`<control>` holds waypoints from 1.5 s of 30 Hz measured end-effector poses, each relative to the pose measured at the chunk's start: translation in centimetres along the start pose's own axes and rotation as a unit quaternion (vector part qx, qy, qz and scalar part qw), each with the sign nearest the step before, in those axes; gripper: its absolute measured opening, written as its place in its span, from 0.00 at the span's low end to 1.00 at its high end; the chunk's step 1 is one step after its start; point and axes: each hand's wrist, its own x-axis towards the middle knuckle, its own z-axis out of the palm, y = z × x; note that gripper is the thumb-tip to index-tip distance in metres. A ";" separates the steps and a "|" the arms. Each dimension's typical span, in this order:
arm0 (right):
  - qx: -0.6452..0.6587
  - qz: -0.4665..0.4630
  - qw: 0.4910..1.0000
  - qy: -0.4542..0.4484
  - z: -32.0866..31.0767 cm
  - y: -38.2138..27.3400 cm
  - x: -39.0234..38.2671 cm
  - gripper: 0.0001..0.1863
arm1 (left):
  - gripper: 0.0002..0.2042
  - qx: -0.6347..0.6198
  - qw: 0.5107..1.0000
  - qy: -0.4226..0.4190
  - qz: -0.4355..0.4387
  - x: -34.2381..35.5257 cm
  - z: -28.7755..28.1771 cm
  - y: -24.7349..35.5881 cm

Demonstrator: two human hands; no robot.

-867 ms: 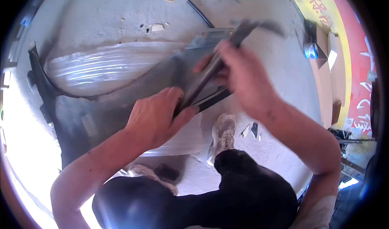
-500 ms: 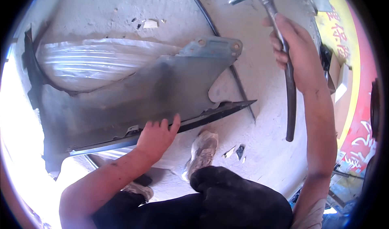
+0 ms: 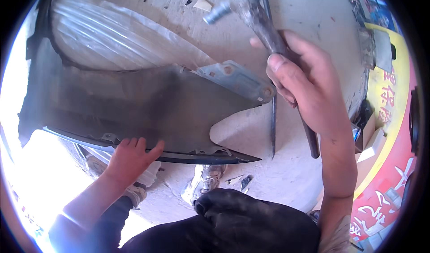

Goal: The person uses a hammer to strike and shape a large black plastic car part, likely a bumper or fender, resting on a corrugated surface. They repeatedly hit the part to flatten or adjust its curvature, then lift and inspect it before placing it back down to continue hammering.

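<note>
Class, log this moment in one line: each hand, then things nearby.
left hand: on near edge of dark panel | right hand: holding hammer | nearby: plastic sheet, shoe

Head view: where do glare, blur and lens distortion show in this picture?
In the head view, glare whitens the lower left and hazes the left forearm; in that same view, the hammer head looks smeared; also in the head view, the yellow-and-red sign bows along the right rim.
</note>
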 end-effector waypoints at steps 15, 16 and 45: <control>-0.113 0.076 0.989 -0.055 1.0 8.1 -7.6 0.13 | 0.39 -0.044 0.988 0.082 -0.122 8.3 -3.0 -3.6; -0.123 0.069 0.988 -0.057 1.3 8.4 -7.6 0.13 | 0.40 -0.008 0.986 0.119 -0.113 8.8 -2.5 -3.9; -0.432 -0.052 0.900 -0.007 3.8 15.2 -6.1 0.16 | 0.50 0.079 0.990 0.049 -0.104 11.7 0.3 -4.2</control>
